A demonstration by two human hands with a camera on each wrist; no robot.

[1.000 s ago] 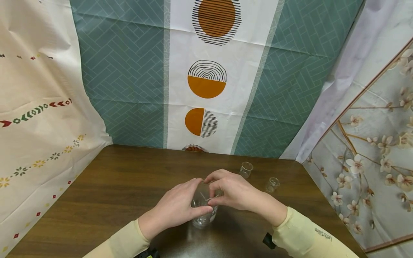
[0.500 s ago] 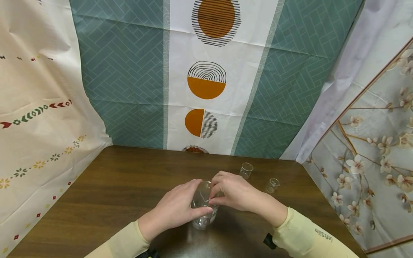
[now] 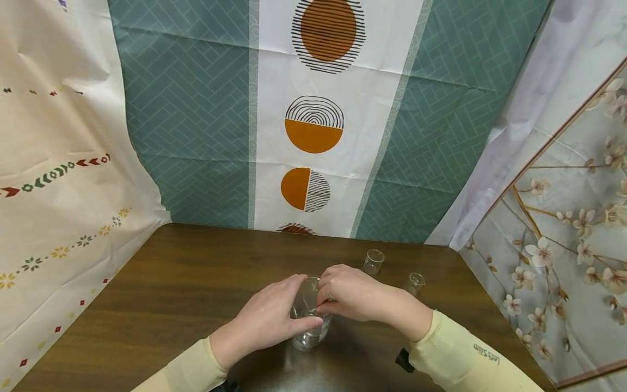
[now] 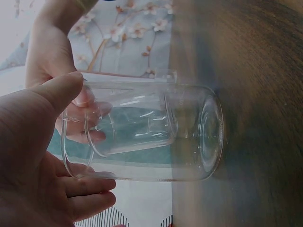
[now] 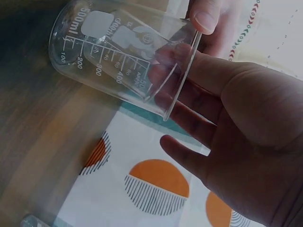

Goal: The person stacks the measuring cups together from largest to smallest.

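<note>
A large clear glass beaker [image 3: 309,342] marked 500ml stands upright on the table. My left hand [image 3: 269,313] holds it near the rim, thumb on the near side and fingers on the far side. Inside it sits a smaller glass beaker [image 4: 142,135], slightly tilted, with its bottom above the large beaker's base in the left wrist view. My right hand [image 3: 354,293] reaches into the large beaker's mouth. Its thumb and fingertips pinch the small beaker's rim, seen through the glass in the right wrist view, while the little finger [image 5: 182,151] stays outside.
Two small glass beakers stand beyond my right hand: one farther back [image 3: 374,262], the other nearer and to the right [image 3: 415,281], partly behind my forearm. The brown wooden table [image 3: 206,267] ends at patterned cloths [image 3: 206,136] behind and at both sides.
My right hand has lowered slightly, its fingers bending further into the large beaker's mouth with the small beaker. My left hand keeps its hold on the large beaker.
</note>
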